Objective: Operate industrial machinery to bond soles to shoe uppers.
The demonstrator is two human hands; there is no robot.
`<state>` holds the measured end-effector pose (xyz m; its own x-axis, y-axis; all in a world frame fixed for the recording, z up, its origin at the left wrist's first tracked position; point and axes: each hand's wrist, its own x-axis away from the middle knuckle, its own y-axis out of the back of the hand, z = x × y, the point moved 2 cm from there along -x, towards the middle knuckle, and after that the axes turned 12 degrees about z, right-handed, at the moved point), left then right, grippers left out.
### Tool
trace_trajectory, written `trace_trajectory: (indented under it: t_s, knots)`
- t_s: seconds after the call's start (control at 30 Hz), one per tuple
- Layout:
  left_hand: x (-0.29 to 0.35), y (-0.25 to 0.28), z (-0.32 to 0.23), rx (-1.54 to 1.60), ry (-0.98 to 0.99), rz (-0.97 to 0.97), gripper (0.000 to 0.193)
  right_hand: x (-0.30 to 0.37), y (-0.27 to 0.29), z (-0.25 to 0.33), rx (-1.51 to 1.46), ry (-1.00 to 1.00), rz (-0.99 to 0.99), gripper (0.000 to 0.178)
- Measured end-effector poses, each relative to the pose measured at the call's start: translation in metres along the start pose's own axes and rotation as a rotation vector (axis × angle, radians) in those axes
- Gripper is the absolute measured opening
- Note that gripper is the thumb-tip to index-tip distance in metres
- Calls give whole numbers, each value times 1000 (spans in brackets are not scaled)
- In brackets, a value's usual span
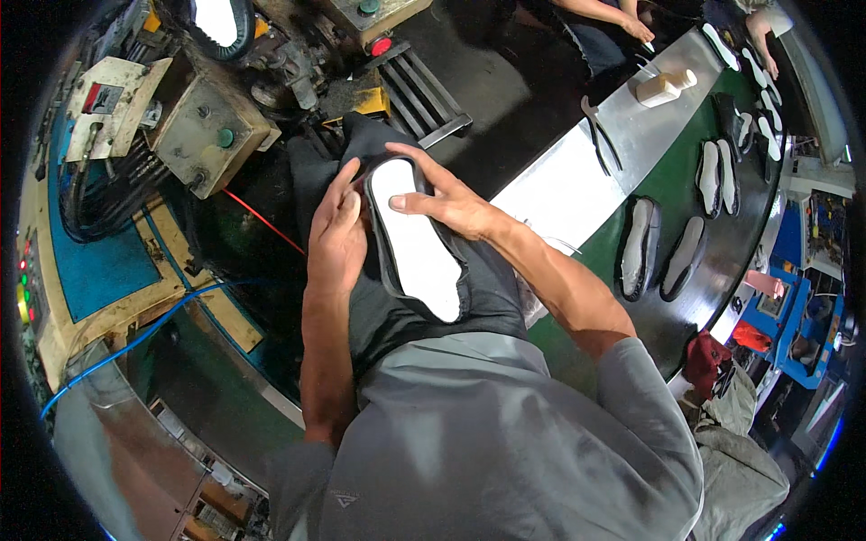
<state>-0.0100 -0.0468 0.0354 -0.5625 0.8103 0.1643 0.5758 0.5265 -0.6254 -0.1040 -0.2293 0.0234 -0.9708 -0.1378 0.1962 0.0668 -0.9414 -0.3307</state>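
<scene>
A black shoe upper with a white insole [410, 239] lies over my lap, its white underside facing up. Its wide end points away from me and its narrower end toward my waist. My right hand [449, 200] grips it from the right, thumb pressed on the white face and fingers around the far edge. Along the left edge, my left hand [338, 230] is closed against its side with curled fingers; the fingertips are partly hidden. The dark rim of the upper stands up around the insole.
Machine control boxes [206, 133] stand at the left front, with a blue hose [135, 341] below. On the right bench are pincers [599, 137], a cream bottle [658, 90] and several shoe uppers [640, 248]. Another person's hand [639, 29] is beyond the bench's far end.
</scene>
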Motion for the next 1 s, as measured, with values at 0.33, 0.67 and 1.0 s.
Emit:
trace_trajectory:
  t_s: [0.33, 0.67, 1.0]
  knots:
    - [-14, 6, 32, -340, 81, -34, 58, -1, 6, -15, 81, -64, -12, 87]
    - [-27, -6, 29, -268, 169, -72, 57, 4, 2, -21, -93, -83, -119, 85]
    - [68, -18, 38, -332, 377, 45, 84, 106, -36, -14, 217, -309, -245, 89]
